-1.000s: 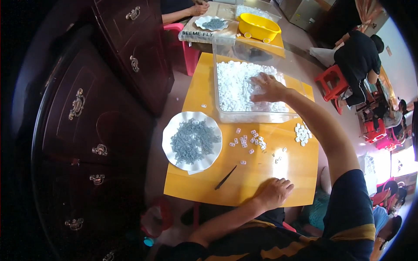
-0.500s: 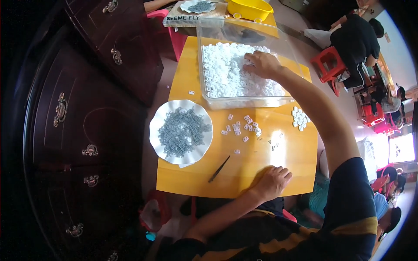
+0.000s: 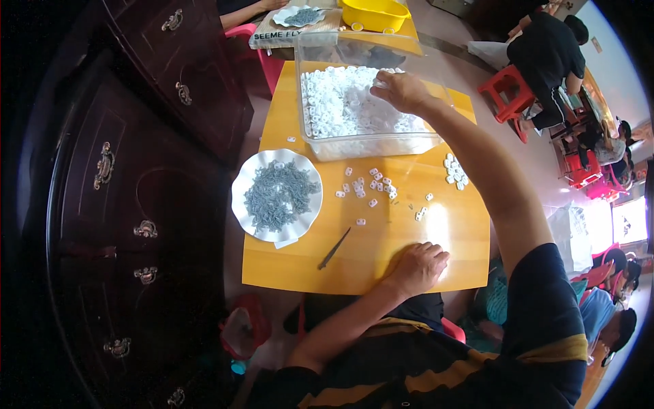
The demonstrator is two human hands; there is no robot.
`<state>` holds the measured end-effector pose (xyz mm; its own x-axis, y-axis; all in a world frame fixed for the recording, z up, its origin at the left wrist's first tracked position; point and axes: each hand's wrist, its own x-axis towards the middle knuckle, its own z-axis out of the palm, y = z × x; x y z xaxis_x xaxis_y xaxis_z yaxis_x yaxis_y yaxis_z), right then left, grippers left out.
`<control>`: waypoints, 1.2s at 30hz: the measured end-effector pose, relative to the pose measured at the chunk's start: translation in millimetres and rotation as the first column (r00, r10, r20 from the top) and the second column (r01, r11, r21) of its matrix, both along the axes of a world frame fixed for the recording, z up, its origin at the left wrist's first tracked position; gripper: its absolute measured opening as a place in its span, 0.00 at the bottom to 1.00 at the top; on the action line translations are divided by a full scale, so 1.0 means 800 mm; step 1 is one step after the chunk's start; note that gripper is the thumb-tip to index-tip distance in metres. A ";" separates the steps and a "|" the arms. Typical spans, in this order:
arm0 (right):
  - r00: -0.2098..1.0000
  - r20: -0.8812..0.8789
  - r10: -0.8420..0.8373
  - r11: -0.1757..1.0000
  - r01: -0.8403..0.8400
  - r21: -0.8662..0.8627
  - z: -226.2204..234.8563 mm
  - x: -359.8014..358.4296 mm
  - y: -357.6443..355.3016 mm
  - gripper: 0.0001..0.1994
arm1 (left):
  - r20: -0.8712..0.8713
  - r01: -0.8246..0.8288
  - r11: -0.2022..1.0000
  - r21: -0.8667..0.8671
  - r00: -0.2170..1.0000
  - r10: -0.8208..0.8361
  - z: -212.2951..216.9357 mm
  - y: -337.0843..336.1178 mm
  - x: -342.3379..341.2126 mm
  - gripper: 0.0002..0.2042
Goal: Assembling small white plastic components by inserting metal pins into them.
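My right hand (image 3: 402, 91) reaches into a clear plastic tub (image 3: 368, 144) filled with small white plastic pieces (image 3: 340, 109); its fingers are curled over the heap, and whether they hold any piece is hidden. My left hand (image 3: 417, 268) rests curled on the yellow table (image 3: 381, 252) near its front edge, holding nothing visible. Loose white pieces (image 3: 368, 185) lie scattered between the tub and my left hand, with a small cluster (image 3: 455, 172) at the right. A white paper plate (image 3: 276, 196) of small grey metal parts sits at the left. Dark tweezers (image 3: 334, 249) lie by the plate.
A dark wooden cabinet (image 3: 129, 177) with brass handles stands along the left. Behind the tub is another table with a yellow bin (image 3: 375, 13) and a plate of grey parts (image 3: 303, 15). A person in black (image 3: 545, 54) sits by red stools (image 3: 504, 85) at right.
My right hand has stayed in the tub, shifting slightly over the white pieces. My left hand stays on the table. The view has tilted, so everything sits lower in the picture.
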<state>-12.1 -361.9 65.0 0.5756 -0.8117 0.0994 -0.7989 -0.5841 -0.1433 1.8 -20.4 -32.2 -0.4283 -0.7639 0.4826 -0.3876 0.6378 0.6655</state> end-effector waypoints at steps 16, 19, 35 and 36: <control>0.886 0.462 0.043 0.983 0.045 -0.179 0.087 -0.031 0.045 0.27 | -0.125 0.007 0.998 0.058 0.992 0.000 -0.007 0.001 -0.003 0.09; 0.815 0.579 -0.029 0.993 0.089 -0.076 0.133 -0.055 0.114 0.25 | -0.147 -0.052 0.997 0.062 0.987 0.061 0.012 0.002 0.012 0.10; 0.687 0.649 -0.328 0.930 0.357 0.092 -0.105 -0.149 0.332 0.11 | 0.002 -0.295 0.954 -0.051 0.955 0.295 0.013 0.009 0.059 0.08; 0.712 0.636 -0.297 0.934 0.355 0.039 -0.106 -0.146 0.334 0.09 | 0.010 -0.301 0.952 -0.061 0.953 0.303 0.011 0.008 0.060 0.08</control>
<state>-128.6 -94.9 -19.7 0.0616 -0.9096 0.4109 -0.6891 -0.3366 -0.6418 49.7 -13.7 -23.1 -0.1915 -0.8301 0.5237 -0.5803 0.5261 0.6216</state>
